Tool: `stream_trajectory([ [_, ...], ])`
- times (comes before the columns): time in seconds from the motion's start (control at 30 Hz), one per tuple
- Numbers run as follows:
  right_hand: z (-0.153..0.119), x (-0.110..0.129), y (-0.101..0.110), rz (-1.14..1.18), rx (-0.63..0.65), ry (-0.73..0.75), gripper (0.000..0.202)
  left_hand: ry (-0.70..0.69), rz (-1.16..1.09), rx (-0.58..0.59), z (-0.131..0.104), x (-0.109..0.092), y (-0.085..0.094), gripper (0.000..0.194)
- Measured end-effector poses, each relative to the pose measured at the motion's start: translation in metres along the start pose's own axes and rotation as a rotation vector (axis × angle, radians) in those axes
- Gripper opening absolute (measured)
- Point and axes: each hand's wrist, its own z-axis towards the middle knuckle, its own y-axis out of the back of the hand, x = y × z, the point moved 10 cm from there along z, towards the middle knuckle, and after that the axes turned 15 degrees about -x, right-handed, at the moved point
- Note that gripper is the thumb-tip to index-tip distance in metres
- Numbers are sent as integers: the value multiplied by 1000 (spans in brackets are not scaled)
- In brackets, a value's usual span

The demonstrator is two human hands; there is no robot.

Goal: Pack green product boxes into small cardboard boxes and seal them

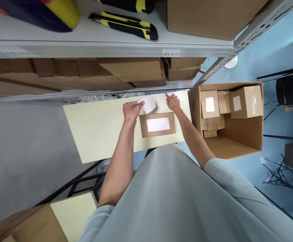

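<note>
My left hand [131, 110] pinches the edge of a white paper label [149, 104] between thumb and fingers. The sheet curves slightly above the pale table [98, 127]. My right hand [173, 102] reaches to the table's far right with the index finger stretched out, touching or just over more white labels [179, 95] lying there. Below both hands, a flat brown cardboard box [171, 125] rests on the table. A white label [158, 124] with a small yellow mark is on its top.
Right of the table stands a large open carton [233, 148] holding several small taped boxes, two with white labels. A metal shelf [111, 48] above the far edge carries cardboard boxes and a yellow-black utility knife [126, 25]. Another pale surface [73, 215] is at lower left.
</note>
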Motion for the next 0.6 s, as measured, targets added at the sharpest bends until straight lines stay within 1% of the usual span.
stream_trajectory([
  [0.07, -1, -1, 6, 28, 41, -29, 62, 44, -57, -3, -20, -5, 29, 45],
  [0.13, -8, 0, 15, 142, 88, -59, 70, 53, -85, 62, -45, -9, 50, 45],
  [0.17, -15, 4, 22, 248, 100, -52, 75, 46, -83, 112, -59, -10, 58, 47],
  [0.23, -41, 19, 43, 513, 96, 35, 84, 24, -69, 222, -86, -11, 70, 51],
  [0.27, -61, 29, 55, 639, 87, 114, 87, 6, -60, 277, -100, -12, 74, 54],
  [0.33, -111, 44, 76, 771, 85, 265, 87, -37, -36, 373, -124, -16, 77, 57],
  [0.4, -164, 50, 84, 754, 112, 354, 79, -75, -7, 451, -144, -22, 74, 59],
  [0.43, -188, 50, 84, 736, 130, 362, 69, -92, 6, 480, -151, -26, 72, 59],
  [0.5, -226, 43, 80, 702, 175, 321, 43, -123, 9, 517, -160, -37, 65, 60],
  [0.53, -239, 38, 80, 703, 182, 282, 39, -132, -2, 527, -163, -43, 61, 60],
  [0.6, -254, 27, 88, 760, 141, 190, 47, -117, -64, 541, -165, -56, 52, 63],
])
